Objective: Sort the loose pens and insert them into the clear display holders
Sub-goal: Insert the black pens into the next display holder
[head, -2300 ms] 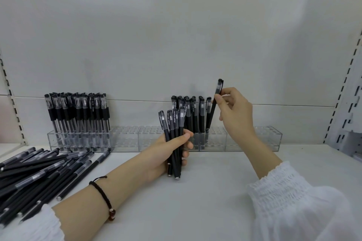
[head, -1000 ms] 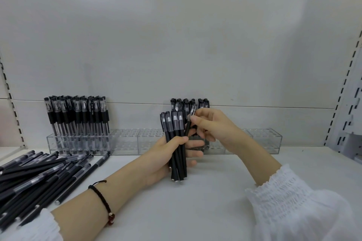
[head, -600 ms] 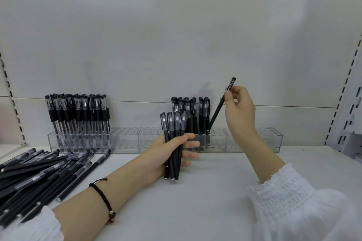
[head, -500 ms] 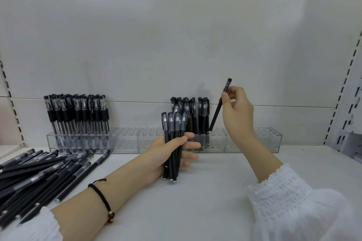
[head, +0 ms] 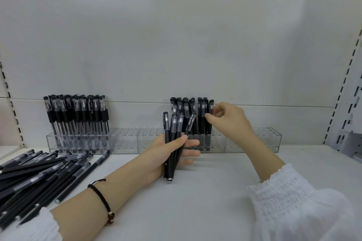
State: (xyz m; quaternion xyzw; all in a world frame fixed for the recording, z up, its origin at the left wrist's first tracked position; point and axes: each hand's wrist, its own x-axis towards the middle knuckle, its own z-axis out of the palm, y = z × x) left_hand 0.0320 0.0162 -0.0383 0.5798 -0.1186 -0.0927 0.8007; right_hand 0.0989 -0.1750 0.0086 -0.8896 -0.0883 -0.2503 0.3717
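Right now, holding a bunch of black pens [head: 173,125] upright in the left hand [head: 162,154], with fingers curled tight round the middle and tips down near the white shelf [head: 205,201]. Pinching one more pen [head: 210,127] with the right hand [head: 229,121], with thumb and fingers closed on its top end, just to the right of the standing pens [head: 201,111]. Seems to sit in a hole of the clear holder [head: 254,139] already, right under that hand. Probably very light and stiff, also smooth and a bit slippy, so easy to drop. Best to pinch near the cap and push straight down, gently. Plenty more loose pens [head: 49,174] lying flat, well off to the left of the left hand. Behind those, another full clump [head: 78,115] standing up in the holder.
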